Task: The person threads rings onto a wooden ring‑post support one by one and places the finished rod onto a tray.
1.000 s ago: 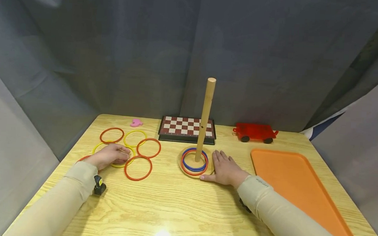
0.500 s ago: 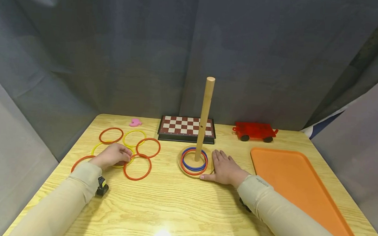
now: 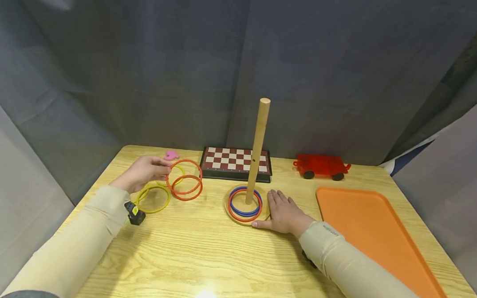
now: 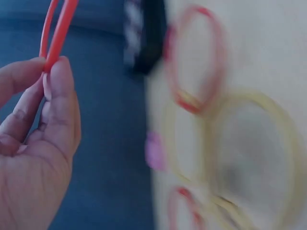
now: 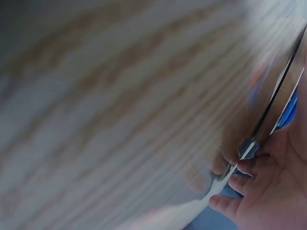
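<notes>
My left hand (image 3: 143, 171) pinches a thin red ring (image 3: 185, 160) by its left side, raised over the table; in the left wrist view the thumb and fingertips hold the red ring (image 4: 61, 29) edge-on. Below it lie another red ring (image 3: 186, 200) and several yellow rings (image 3: 152, 212), partly overlapping. My right hand (image 3: 285, 215) lies with straight fingers against the right side of a round wooden base (image 3: 226, 204). From this base rises a tall wooden post (image 3: 259, 141), with blue rings (image 3: 233, 204) and a red ring (image 3: 243, 221) around its foot.
Behind the post lies a checkered game board (image 3: 236, 160). A pink piece (image 3: 171, 155) sits at the back left, a red toy wagon (image 3: 321, 166) at the back right. An orange tray (image 3: 363, 221) lies right of the right hand. Grey curtains enclose the table.
My left hand has lifted the front red ring off the table and moved it up and away from me. The right hand has stayed at the base.
</notes>
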Demonstrator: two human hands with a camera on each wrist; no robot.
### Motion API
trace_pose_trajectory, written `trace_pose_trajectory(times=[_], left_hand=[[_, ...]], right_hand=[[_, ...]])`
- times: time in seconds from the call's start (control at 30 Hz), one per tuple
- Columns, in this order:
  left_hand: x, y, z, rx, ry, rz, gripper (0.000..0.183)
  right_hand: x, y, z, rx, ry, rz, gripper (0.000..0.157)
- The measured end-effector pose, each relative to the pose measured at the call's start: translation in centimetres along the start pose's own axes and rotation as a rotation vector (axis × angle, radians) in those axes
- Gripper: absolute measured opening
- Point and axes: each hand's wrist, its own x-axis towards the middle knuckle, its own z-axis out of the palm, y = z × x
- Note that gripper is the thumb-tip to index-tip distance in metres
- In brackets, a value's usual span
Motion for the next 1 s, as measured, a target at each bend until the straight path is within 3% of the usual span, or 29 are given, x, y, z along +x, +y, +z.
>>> trace_pose_trajectory(times=[0.1, 0.27, 0.37, 0.43, 0.5, 0.6, 0.7, 0.77, 0.87, 1.0], left_hand=[[0.7, 3.8, 0.6, -0.082, 0.023, 0.038, 0.030], [1.4, 11.2, 2.4, -0.384, 0.050, 0.141, 0.012], [1.6, 15.4, 4.1, -0.592, 0.032, 0.235, 0.020], [1.7, 17.8, 5.4, -0.664, 0.012, 0.278, 0.021], [1.8, 19.8, 6.8, -0.665, 0.001, 0.290, 0.020], [2.2, 21.3, 8.9, -0.565, 0.006, 0.252, 0.013], [3.1, 20.8, 10.5, -0.414, 0.022, 0.178, 0.016], [3.8, 19.2, 11.2, -0.323, 0.021, 0.137, 0.021], [4.6, 14.8, 12.3, -0.209, 0.013, 0.078, 0.023], [4.8, 7.5, 14.3, -0.137, -0.024, -0.015, 0.024]], right_hand=[[-0.1, 0.0, 0.0, 0.006, -0.002, -0.002, 0.118], [-0.1, -0.1, 0.0, 0.010, 0.003, -0.007, 0.119], [-0.2, -0.2, 0.0, 0.006, 0.004, -0.006, 0.119], [-0.2, -0.1, -0.1, 0.005, 0.001, -0.003, 0.118], [-0.2, -0.1, -0.2, 0.009, -0.002, 0.000, 0.118], [-0.1, -0.1, -0.1, 0.008, -0.004, 0.009, 0.118], [0.2, -0.2, -0.1, 0.011, -0.005, 0.012, 0.118], [0.4, -0.4, -0.1, 0.004, -0.008, 0.012, 0.118], [0.8, -0.6, 0.0, -0.007, -0.008, 0.011, 0.119], [1.0, -0.7, 0.2, -0.010, -0.004, -0.002, 0.119]])
